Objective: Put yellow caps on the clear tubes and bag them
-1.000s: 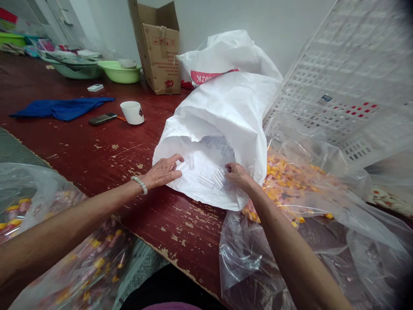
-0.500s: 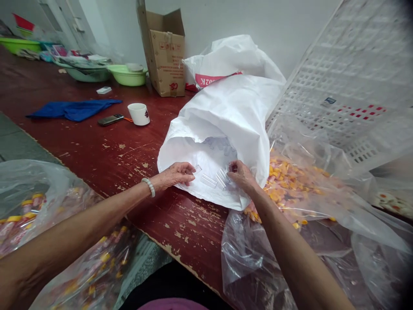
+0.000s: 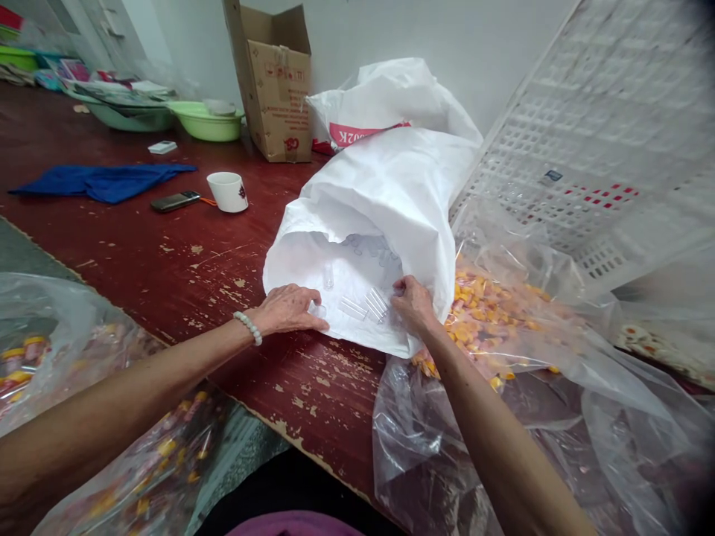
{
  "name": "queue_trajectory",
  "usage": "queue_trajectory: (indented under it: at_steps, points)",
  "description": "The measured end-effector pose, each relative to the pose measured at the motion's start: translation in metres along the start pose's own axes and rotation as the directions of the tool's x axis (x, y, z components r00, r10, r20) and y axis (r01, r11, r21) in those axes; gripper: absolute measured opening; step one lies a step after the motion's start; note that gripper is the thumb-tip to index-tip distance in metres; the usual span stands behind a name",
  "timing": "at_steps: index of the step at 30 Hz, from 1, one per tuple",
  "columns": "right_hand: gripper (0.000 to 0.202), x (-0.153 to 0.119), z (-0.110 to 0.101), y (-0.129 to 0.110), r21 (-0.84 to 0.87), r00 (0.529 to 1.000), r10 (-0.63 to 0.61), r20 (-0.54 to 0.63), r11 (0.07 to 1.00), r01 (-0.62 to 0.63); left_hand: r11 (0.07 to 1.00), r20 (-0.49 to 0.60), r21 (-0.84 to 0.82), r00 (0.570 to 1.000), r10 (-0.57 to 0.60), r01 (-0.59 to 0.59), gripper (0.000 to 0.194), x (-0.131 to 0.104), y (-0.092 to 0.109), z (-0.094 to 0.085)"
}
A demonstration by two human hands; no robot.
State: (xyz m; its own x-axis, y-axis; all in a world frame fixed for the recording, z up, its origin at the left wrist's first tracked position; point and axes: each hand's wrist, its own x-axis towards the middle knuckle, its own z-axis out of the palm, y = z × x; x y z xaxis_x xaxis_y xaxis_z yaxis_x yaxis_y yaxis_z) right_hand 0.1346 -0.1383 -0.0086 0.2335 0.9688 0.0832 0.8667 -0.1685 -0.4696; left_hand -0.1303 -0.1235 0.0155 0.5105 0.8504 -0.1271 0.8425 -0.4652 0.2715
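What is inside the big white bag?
Clear tubes lie near the mouth of the white bag, with more clear shapes farther back. Its folds hide whatever is deeper.

Here on the white sack (image 3: 385, 175), a red band (image 3: 351, 135) shows upside-down white characters, a K apparently among them, the rest unclear. Over to the cardboard box (image 3: 279, 100): red handling symbols (image 3: 284, 73), blurred lines and a red logo (image 3: 291, 144), wording unreadable. The basket's (image 3: 631, 149) blue label (image 3: 552, 176)? Too small.

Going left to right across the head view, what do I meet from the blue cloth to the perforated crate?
Blue cloth → white cup → left hand → clear tubes in the sack's mouth → right hand → white perforated crate.
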Motion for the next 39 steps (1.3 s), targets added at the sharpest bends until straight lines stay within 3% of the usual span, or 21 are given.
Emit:
queue_trajectory:
  at_steps: [3, 6, 10, 12, 14, 17, 19, 21, 23, 26, 30, 33, 35, 37, 39]
  points:
    - [0.039, -0.005, -0.003, -0.009, -0.105, 0.998, 0.013, 0.055, 0.994, -0.007, 0.998, 0.105, -0.020, 0.993, 0.054, -0.052, 0.042, 0.001, 0.001, 0.004]
    - [0.045, -0.009, -0.004, -0.020, -0.161, 0.995, 0.032, 0.092, 0.987, -0.017, 0.997, 0.089, 0.053, 0.995, 0.050, -0.055, 0.031, -0.002, 0.000, 0.005]
    - [0.045, -0.009, -0.007, -0.028, -0.177, 0.993, 0.088, 0.077, 0.982, -0.074, 0.981, -0.055, 0.183, 0.995, 0.078, -0.067, 0.032, -0.007, -0.001, 0.004]
    - [0.046, -0.006, -0.009, -0.027, -0.151, 0.992, 0.100, 0.071, 0.985, -0.088, 0.982, -0.162, 0.165, 0.980, 0.116, -0.089, 0.028, -0.008, 0.000, 0.003]
    - [0.043, -0.003, -0.011, -0.022, -0.117, 0.992, 0.092, 0.085, 0.990, -0.082, 0.996, -0.212, 0.008, 0.973, 0.090, -0.090, 0.021, -0.005, 0.003, 0.003]
    - [0.034, 0.000, -0.011, -0.017, -0.077, 0.990, 0.068, 0.125, 0.995, -0.058, 0.932, -0.116, -0.361, 0.991, -0.068, 0.021, 0.016, 0.004, 0.012, 0.008]
    - [0.033, -0.001, -0.009, -0.018, -0.048, 0.985, 0.030, 0.171, 0.999, -0.023, 0.884, -0.072, -0.455, 0.985, -0.155, 0.106, 0.016, 0.013, 0.022, 0.014]
    - [0.050, -0.004, -0.005, -0.022, -0.051, 0.973, -0.027, 0.231, 0.998, 0.039, 0.912, -0.118, -0.376, 0.968, -0.220, 0.162, 0.022, 0.024, 0.033, 0.021]
    - [0.068, -0.006, -0.002, -0.027, -0.107, 0.949, -0.063, 0.310, 0.989, 0.101, 0.952, -0.160, -0.218, 0.955, -0.252, 0.215, 0.041, 0.034, 0.044, 0.026]
    - [0.070, -0.005, 0.002, -0.032, -0.210, 0.913, -0.065, 0.403, 0.964, 0.161, 0.962, -0.117, -0.074, 0.956, -0.269, 0.261, 0.064, 0.044, 0.057, 0.031]
    - [0.074, 0.002, 0.006, -0.030, -0.220, 0.897, -0.044, 0.440, 0.963, 0.155, 0.962, -0.099, -0.005, 0.957, -0.271, 0.272, 0.063, 0.042, 0.064, 0.033]
    - [0.078, 0.005, 0.007, -0.027, -0.222, 0.894, -0.042, 0.447, 0.962, 0.156, 0.975, -0.245, 0.076, 0.952, -0.185, 0.209, 0.052, 0.034, 0.062, 0.032]
    - [0.078, 0.005, 0.007, -0.027, -0.226, 0.896, -0.057, 0.441, 0.959, 0.172, 0.989, -0.325, 0.139, 0.946, 0.004, 0.043, 0.036, 0.032, 0.057, 0.030]
    - [0.074, 0.006, 0.005, -0.028, -0.232, 0.894, -0.057, 0.444, 0.957, 0.176, 0.964, -0.288, 0.168, 0.925, 0.248, -0.206, 0.023, 0.033, 0.050, 0.029]
    - [0.066, 0.007, 0.003, -0.030, -0.247, 0.892, -0.046, 0.450, 0.953, 0.174, 0.911, -0.189, 0.128, 0.892, 0.410, -0.391, 0.023, 0.034, 0.042, 0.029]
